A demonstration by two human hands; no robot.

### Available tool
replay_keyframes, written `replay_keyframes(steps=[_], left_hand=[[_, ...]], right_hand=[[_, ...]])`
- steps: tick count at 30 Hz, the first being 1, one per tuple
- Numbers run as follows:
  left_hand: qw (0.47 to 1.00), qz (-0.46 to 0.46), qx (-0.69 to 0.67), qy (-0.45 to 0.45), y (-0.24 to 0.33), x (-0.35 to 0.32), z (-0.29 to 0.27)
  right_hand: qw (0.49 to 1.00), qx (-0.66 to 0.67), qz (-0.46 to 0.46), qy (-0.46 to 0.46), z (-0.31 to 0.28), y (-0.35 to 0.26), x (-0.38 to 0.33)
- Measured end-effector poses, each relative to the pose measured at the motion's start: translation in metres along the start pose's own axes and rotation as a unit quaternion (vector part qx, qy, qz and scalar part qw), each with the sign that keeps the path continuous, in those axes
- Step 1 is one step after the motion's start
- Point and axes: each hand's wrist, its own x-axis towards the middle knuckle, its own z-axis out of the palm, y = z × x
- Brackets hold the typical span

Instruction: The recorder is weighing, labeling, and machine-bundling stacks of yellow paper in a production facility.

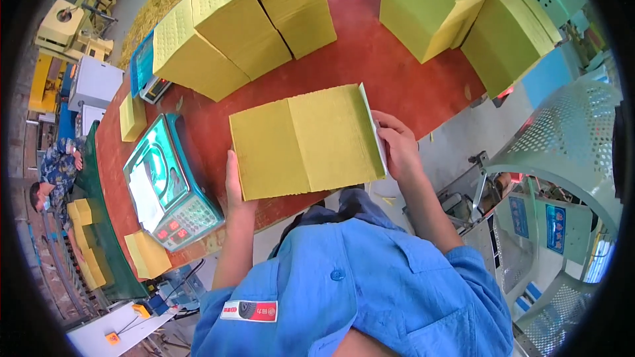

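Both my hands hold a stack of yellow paper (301, 142) between them over the near edge of a red table (357, 59). A vertical seam or fold line runs across its face. My left hand (237, 184) grips the left end, its thumb up along the side and its other fingers hidden. At the right end, the fingers of my right hand (397, 144) press on a thin white sheet (372, 125) lying against the stack's side. A digital weighing scale (165, 178) stands left of my left hand, with a white paper (145, 197) on it.
Tall blocks of yellow paper (245, 33) stand at the far left of the table, and more blocks (430, 6) at the far right. A perforated metal guard (559, 149) is at the right. Another person (58, 162) works beyond the table's left side, beside yellow bundles (83, 244).
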Motion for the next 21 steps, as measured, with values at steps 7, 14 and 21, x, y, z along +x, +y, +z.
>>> replay_keyframes(steps=[7, 14, 21], left_hand=[[1.0, -0.006, 0.013, 0.012, 0.005, 0.001, 0.009], [0.999, -0.024, -0.019, 0.012, 0.0, 0.007, 0.005], [1.0, -0.025, -0.001, 0.015, 0.003, 0.005, 0.005]], right_hand=[[0.955, -0.264, -0.128, 0.051, 0.007, 0.006, -0.004], [0.944, -0.279, -0.176, -0.006, 0.007, 0.009, 0.001], [0.986, -0.141, -0.032, -0.086, 0.023, -0.029, -0.017]])
